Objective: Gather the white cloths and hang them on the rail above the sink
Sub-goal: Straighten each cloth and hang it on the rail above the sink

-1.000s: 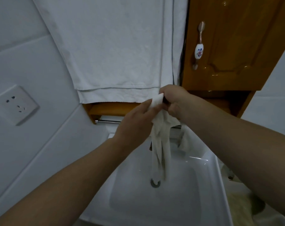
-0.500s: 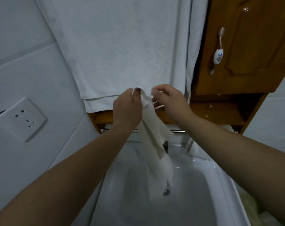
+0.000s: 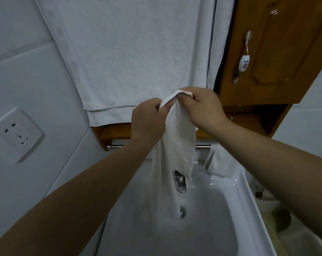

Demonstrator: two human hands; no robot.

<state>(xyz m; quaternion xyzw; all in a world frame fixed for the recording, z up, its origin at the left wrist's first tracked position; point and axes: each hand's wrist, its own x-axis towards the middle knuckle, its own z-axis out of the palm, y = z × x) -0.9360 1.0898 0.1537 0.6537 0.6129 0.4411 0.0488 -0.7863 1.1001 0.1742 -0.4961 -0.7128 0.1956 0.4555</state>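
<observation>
White cloth (image 3: 175, 145). Head view.

Location: held in the air over the sink (image 3: 248, 191), in front of the rail (image 3: 115, 145). The top hem is level with the lower edge of the large towel (image 3: 134, 52) on the wall. The lower end hangs loose past the tap (image 3: 179, 182) toward the drain (image 3: 182, 212). Not yet on the rail.

Handling, as judged: thin, limp and light. It drapes under its own weight with no stiffness, and nothing about it is fragile. Whether it is damp cannot be told. Best hold is the top hem at two spots set apart, so it spreads flat before going over the rail; a single pinch would likely let it bunch.

Hands: the left hand (image 3: 147, 119) grips the hem, its fingers (image 3: 153, 105) curled round the rolled edge. The right hand (image 3: 202, 109) is just beside it, fingers curled on the same hem from the other side. Neither hand is spread.

Other stock: a second cloth (image 3: 219, 163) lies draped on the sink's back right corner. Also a wooden cabinet (image 3: 276, 52) and a wall socket (image 3: 16, 133).

Change: half a second before, the hands were a little apart and the right only pinched a thin strip. Now they are close together, both with a full grip, and the cloth hangs wider. A second before, it was a twisted rope held lower.
</observation>
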